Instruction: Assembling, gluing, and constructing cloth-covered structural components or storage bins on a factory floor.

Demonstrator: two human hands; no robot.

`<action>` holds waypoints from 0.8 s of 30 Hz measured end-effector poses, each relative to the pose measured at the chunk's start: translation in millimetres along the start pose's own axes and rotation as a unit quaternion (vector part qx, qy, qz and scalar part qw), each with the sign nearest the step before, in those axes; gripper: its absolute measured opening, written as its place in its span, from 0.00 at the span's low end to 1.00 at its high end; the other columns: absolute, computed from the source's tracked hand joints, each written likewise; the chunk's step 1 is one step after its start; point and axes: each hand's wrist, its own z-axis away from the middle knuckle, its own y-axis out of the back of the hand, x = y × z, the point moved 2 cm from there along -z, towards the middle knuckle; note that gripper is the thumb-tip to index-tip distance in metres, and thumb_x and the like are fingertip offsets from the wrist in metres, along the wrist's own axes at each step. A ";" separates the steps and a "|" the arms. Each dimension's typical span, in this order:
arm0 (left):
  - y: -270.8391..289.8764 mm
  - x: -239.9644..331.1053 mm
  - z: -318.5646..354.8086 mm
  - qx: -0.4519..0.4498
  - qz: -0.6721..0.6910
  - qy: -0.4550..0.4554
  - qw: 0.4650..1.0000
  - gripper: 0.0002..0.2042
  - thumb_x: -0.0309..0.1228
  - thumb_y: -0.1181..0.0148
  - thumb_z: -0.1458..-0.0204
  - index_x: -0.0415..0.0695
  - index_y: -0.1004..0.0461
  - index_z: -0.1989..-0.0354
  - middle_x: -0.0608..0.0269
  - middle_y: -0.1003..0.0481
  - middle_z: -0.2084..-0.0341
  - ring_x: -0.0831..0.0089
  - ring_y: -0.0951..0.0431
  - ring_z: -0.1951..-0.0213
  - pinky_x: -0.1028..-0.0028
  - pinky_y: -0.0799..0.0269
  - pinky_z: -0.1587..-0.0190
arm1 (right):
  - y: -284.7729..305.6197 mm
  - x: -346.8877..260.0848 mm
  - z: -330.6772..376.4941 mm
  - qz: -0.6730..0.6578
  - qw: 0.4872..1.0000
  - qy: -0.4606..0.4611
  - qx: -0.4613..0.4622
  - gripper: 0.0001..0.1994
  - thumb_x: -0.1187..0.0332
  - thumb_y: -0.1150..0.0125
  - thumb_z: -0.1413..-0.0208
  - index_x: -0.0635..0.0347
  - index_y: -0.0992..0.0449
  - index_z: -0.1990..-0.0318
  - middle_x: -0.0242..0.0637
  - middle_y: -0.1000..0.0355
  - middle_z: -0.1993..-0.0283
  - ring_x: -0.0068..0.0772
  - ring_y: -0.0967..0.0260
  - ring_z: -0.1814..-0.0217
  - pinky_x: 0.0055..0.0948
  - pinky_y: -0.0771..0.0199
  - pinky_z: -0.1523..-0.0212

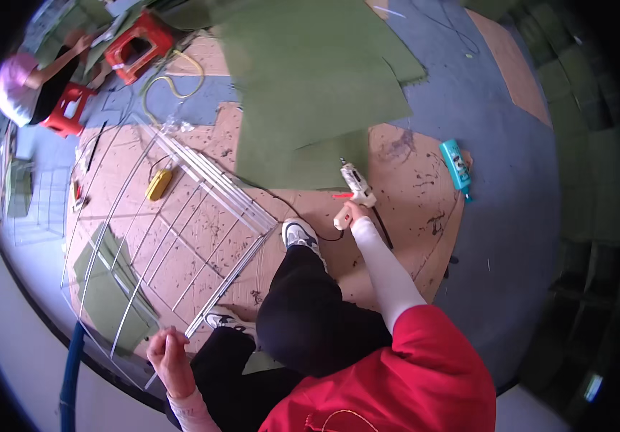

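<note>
My right hand [356, 212] is wrapped round the handle of a white glue gun [355, 181] with a red trigger. The gun's nozzle points away from me over the edge of a green sheet [310, 86], and a black cord trails to the left. At the lower left, my left hand [171, 358] is raised with its fingers curled together; what they hold, if anything, I cannot make out. It is beside the near end of a white wire frame [180, 237] on the cardboard, and I cannot tell whether they touch.
Brown cardboard [310, 205] covers the floor. A yellow tool [158, 184] shows among the frame's wires, near a green piece [112, 281]. A teal bottle [455, 167] lies at the right. At the far left a person [25, 86] sits by a red stool [137, 47].
</note>
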 end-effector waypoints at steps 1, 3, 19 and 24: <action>-3.6 6.1 4.0 0.028 -0.014 0.008 0.999 0.06 0.24 0.47 0.52 0.33 0.29 0.69 0.60 0.31 0.78 0.73 0.31 0.72 0.77 0.38 0.65 | -0.7 -10.4 18.8 -0.099 0.995 0.016 -0.016 0.15 0.73 0.40 0.60 0.62 0.34 0.62 0.39 0.31 0.67 0.37 0.30 0.69 0.36 0.28 0.70; -7.4 20.0 9.0 0.002 -0.143 -0.023 0.989 0.08 0.25 0.52 0.50 0.33 0.29 0.75 0.65 0.33 0.81 0.80 0.36 0.77 0.81 0.42 0.71 | 0.2 -44.1 59.3 -0.137 0.979 0.015 -0.153 0.13 0.76 0.44 0.56 0.59 0.35 0.61 0.38 0.32 0.64 0.37 0.30 0.62 0.34 0.29 0.64; 93.1 14.7 47.9 0.084 -0.044 -0.142 0.985 0.12 0.33 0.48 0.48 0.36 0.27 0.63 0.69 0.28 0.77 0.83 0.30 0.74 0.84 0.35 0.70 | -56.8 -349.5 377.8 -0.260 0.714 0.385 -0.524 0.20 0.71 0.41 0.54 0.62 0.36 0.51 0.40 0.33 0.54 0.33 0.35 0.54 0.33 0.32 0.58; 149.3 0.5 57.5 0.167 -0.118 -0.164 0.965 0.13 0.36 0.47 0.50 0.38 0.25 0.66 0.64 0.25 0.75 0.80 0.27 0.72 0.81 0.34 0.69 | -112.6 -364.0 416.1 -0.204 0.785 0.328 -0.483 0.17 0.72 0.36 0.58 0.61 0.32 0.59 0.38 0.30 0.62 0.38 0.29 0.63 0.33 0.31 0.65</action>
